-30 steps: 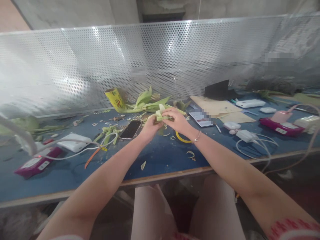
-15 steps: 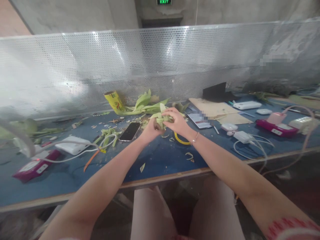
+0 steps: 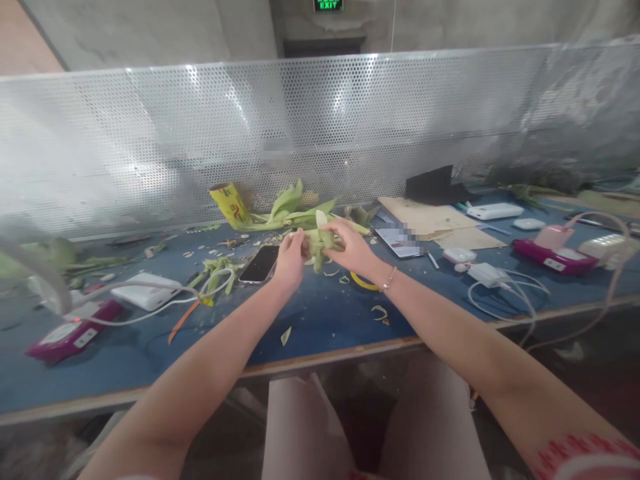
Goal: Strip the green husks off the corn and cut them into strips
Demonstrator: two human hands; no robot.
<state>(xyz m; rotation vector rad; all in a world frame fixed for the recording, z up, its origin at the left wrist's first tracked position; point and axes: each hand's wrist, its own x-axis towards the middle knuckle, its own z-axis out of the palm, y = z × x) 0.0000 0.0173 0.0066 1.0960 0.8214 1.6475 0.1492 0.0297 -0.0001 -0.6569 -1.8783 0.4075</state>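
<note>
While both hands meet around the middle of the blue desk point(image 3: 330, 320), a folded bundle of pale green leaf strips point(image 3: 316, 241) sits between them, roughly midway from the near edge to the back edge; whether it touches the surface I cannot tell. The left hand point(image 3: 291, 259) has its fingers curled on the bundle's left end, and the right hand point(image 3: 353, 248) pinches its right side between thumb and fingers. Just left of the left hand lies a black-screened smartphone point(image 3: 259, 264); a yellow ring point(image 3: 364, 282) shows partly beneath the right wrist. Toward the back edge, by a perforated metal panel point(image 3: 320, 127), a yellow printed tube point(image 3: 231, 203) leans beside large green leaves point(image 3: 287, 205). A small leaf scrap point(image 3: 285, 335) lies near the front edge. Over the left part are a magenta power strip point(image 3: 75, 331) and a white power bank point(image 3: 144, 291); toward the right edge, brown paper point(image 3: 425, 217) and another magenta power strip point(image 3: 537, 257).
</note>
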